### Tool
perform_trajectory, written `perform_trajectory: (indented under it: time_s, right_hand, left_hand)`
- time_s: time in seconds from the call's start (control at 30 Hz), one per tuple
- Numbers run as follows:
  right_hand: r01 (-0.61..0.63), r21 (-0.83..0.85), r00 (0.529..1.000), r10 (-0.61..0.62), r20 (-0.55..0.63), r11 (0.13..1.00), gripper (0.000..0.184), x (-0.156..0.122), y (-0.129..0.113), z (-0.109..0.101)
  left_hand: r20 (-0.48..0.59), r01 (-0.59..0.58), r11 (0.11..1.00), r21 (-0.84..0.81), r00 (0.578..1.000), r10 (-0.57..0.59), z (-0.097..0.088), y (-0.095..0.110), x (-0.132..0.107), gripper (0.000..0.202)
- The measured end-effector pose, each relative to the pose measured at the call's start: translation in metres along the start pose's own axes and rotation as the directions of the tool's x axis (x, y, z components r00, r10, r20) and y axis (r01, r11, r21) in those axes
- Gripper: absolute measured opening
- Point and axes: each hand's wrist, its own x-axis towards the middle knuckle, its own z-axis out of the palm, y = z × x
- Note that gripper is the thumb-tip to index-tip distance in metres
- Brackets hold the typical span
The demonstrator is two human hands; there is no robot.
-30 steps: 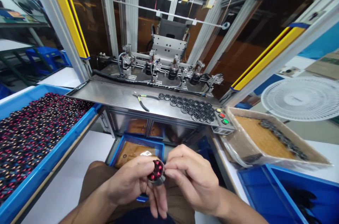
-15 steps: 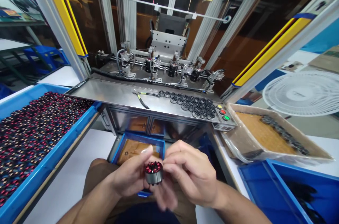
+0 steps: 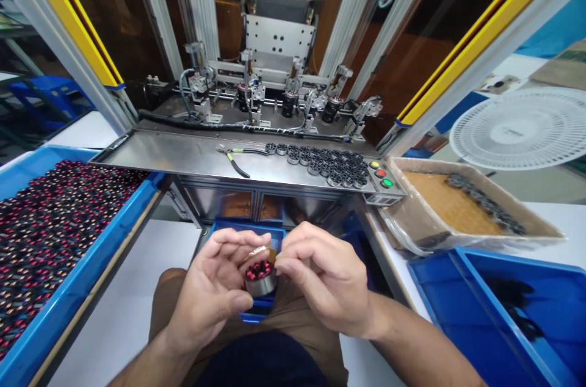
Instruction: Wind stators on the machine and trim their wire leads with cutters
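A small round motor part, with a silver ring and red copper windings inside, is between my hands above my lap. My right hand is closed, its thumb and index finger pinched at the part's right edge; the exact grip point is hidden. My left hand is cupped on the left side, palm turned toward the part. Its fingers are extended behind and above the part, the thumb apart near its lower left edge. Whether the left thumb touches it is unclear.
A blue bin of red-wound cores stands left. Pliers and several black-and-silver rings lie on the metal ledge of a machine. Right are push buttons, a lined carton, a blue bin and a fan.
My left hand has turned and opened out, its thumb now in front and its fingers behind the part. The part sits slightly higher and further left. My right hand keeps its pinch.
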Motion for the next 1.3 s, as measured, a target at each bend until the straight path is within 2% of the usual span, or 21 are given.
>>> perform_trajectory:
  time_s: [0.07, 0.17, 0.23, 0.27, 0.33, 0.47, 0.53, 0.63, 0.7, 0.8, 0.87, 0.97, 1.07, 1.17, 1.23, 1.3]
  right_hand:
    - [0.033, 0.016, 0.999, -0.033, 0.029, 0.999, 0.011, 0.000, 0.002, 0.000]
    - [0.055, 0.007, 0.998, -0.056, 0.029, 0.998, 0.010, -0.001, 0.005, -0.001]
    - [0.071, -0.010, 0.997, -0.071, 0.016, 0.997, 0.008, -0.003, 0.006, -0.002]
    - [0.077, -0.022, 0.997, -0.076, 0.013, 0.997, 0.008, -0.003, 0.007, -0.003]
    - [0.076, -0.048, 0.997, -0.076, 0.008, 0.996, 0.010, -0.004, 0.007, -0.003]
    - [0.038, -0.091, 0.999, -0.041, -0.032, 0.995, 0.011, -0.005, 0.007, -0.002]
    - [0.026, -0.092, 0.998, -0.031, -0.047, 0.995, 0.011, -0.005, 0.009, -0.001]
    - [0.056, -0.065, 0.998, -0.058, -0.034, 0.996, 0.011, -0.004, 0.011, 0.000]
    - [0.097, -0.045, 0.995, -0.097, -0.005, 0.994, 0.011, -0.003, 0.013, -0.001]
    - [0.131, -0.042, 0.991, -0.131, 0.021, 0.990, 0.010, 0.000, 0.016, -0.001]
    - [0.133, -0.052, 0.991, -0.133, 0.010, 0.990, 0.009, 0.000, 0.017, -0.002]
    - [0.108, -0.075, 0.994, -0.109, -0.021, 0.991, 0.010, -0.002, 0.014, -0.003]
    - [-0.004, -0.061, 0.995, -0.002, -0.102, 0.998, 0.012, -0.009, 0.006, 0.001]
    - [-0.193, 0.073, 0.962, 0.203, -0.181, 0.978, 0.017, -0.018, -0.002, 0.010]
    - [-0.348, 0.231, 0.916, 0.382, -0.122, 0.909, 0.022, -0.024, -0.005, 0.018]
    - [-0.496, 0.407, 0.843, 0.538, 0.014, 0.767, 0.025, -0.029, -0.004, 0.026]
  left_hand:
    - [0.061, 0.145, 0.989, 0.016, 0.987, -0.145, -0.002, -0.002, 0.002, 0.052]
    - [0.164, 0.424, 0.905, 0.034, 0.891, -0.424, -0.004, -0.005, 0.004, 0.043]
    - [0.184, 0.498, 0.867, 0.021, 0.850, -0.493, -0.004, -0.006, 0.005, 0.042]
    - [0.170, 0.498, 0.867, 0.015, 0.854, -0.493, -0.004, -0.006, 0.005, 0.039]
    - [0.119, 0.443, 0.896, 0.015, 0.889, -0.442, -0.003, -0.005, 0.004, 0.031]
    - [-0.025, 0.246, 0.967, 0.066, 0.969, -0.245, 0.001, -0.002, 0.000, 0.038]
    - [-0.065, 0.137, 0.987, 0.083, 0.989, -0.132, 0.002, -0.001, -0.001, 0.032]
    - [-0.106, 0.004, 0.995, 0.100, 0.994, 0.007, 0.002, -0.003, -0.001, 0.027]
    - [-0.093, -0.002, 0.992, 0.128, 0.996, 0.014, 0.000, -0.006, 0.000, 0.029]
    - [0.020, 0.118, 0.977, 0.177, 0.992, -0.123, -0.005, -0.013, 0.000, 0.046]
    - [0.060, 0.163, 0.968, 0.191, 0.982, -0.177, -0.008, -0.017, 0.001, 0.040]
    - [0.000, 0.090, 0.972, 0.218, 0.996, -0.093, -0.010, -0.020, 0.002, 0.027]
    - [-0.079, -0.009, 0.962, 0.273, 0.996, 0.031, -0.010, -0.019, 0.004, 0.024]
    - [-0.101, -0.048, 0.966, 0.255, 0.992, 0.076, -0.011, -0.017, 0.006, 0.025]
    - [-0.100, -0.049, 0.973, 0.227, 0.992, 0.073, -0.012, -0.015, 0.007, 0.027]
    - [-0.104, -0.039, 0.977, 0.212, 0.993, 0.062, -0.012, -0.014, 0.008, 0.028]
